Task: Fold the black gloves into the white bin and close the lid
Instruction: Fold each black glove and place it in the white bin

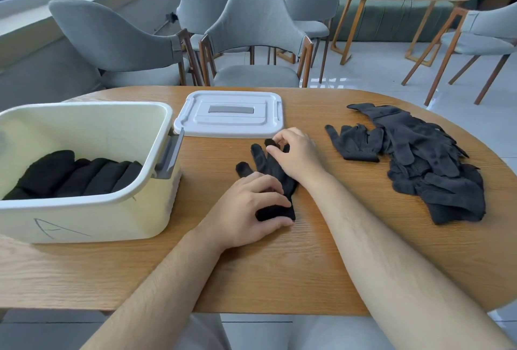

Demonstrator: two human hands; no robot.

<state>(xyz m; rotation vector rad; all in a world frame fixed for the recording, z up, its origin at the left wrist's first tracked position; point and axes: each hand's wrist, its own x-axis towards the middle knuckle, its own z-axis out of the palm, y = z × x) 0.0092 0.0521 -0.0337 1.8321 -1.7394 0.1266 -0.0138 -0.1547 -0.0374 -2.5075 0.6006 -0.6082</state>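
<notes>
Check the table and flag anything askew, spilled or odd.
Nothing spilled or damaged. The unfolded gloves lie in a loose tangled heap at the right of the table; the lid lies flat beside the open white bin.

A wooden table [321,265] with a rounded right end is filling the lower part of the frame.
At the left edge a white bin [84,209] is sitting open-topped on the wood, a letter A scrawled on its near wall. Just beside its far right corner, in the upper middle, a white lid [232,123] is lying flat with its grey handle facing up. In the centre a single black glove [272,170] is lying stretched out, fingertips pointing toward the lid. At the right a loose heap of black gloves [436,181] is sprawling toward the table's edge, another glove [355,142] lying against its left side.
</notes>
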